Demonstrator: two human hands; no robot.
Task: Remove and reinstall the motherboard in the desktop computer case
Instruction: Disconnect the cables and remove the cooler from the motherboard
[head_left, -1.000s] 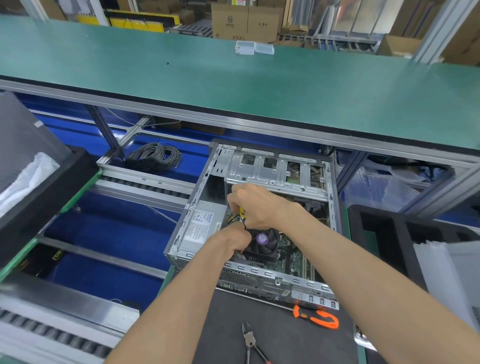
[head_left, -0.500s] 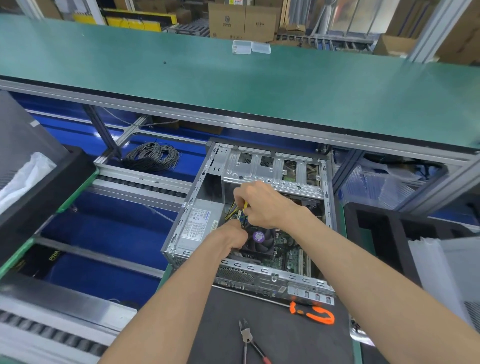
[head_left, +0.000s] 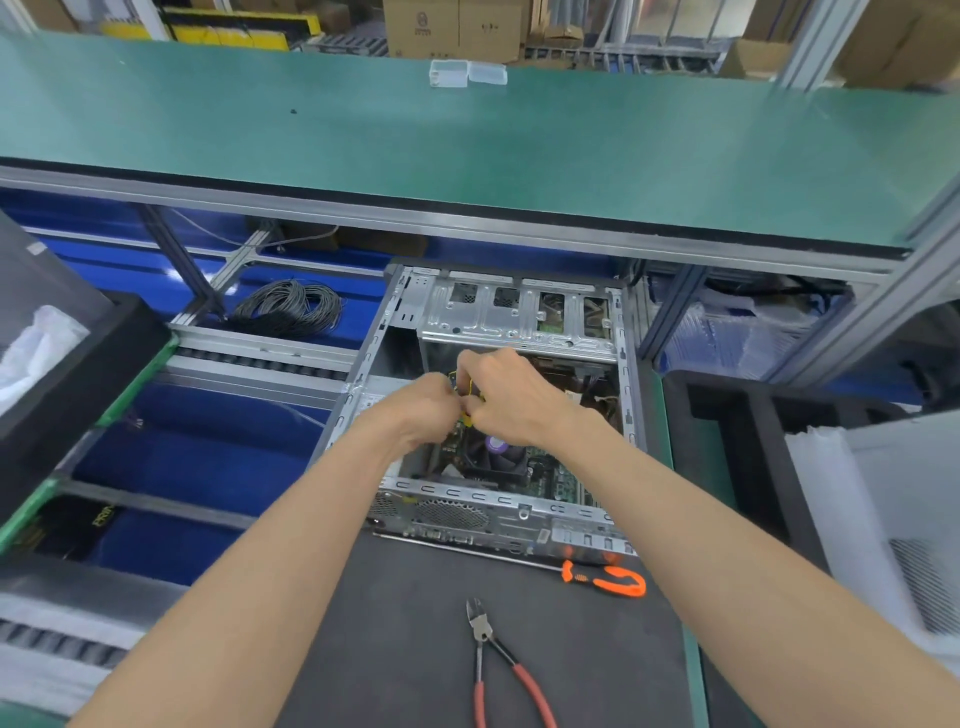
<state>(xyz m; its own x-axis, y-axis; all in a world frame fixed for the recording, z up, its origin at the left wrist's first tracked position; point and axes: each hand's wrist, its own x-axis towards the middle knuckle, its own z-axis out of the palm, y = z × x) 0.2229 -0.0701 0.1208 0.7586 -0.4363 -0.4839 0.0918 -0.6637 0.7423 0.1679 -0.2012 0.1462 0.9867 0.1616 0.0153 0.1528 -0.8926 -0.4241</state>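
Dark mat (head_left: 395, 623) with cutters (head_left: 491, 660), screwdriver (head_left: 608, 577); left hand (head_left: 421, 410), right hand (head_left: 511, 397) pinching yellow wires (head_left: 469, 400) inside case (head_left: 514, 317)

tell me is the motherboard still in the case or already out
Still in. The motherboard lies inside the open case with its fan on it, while both hands work at yellow wires above it.
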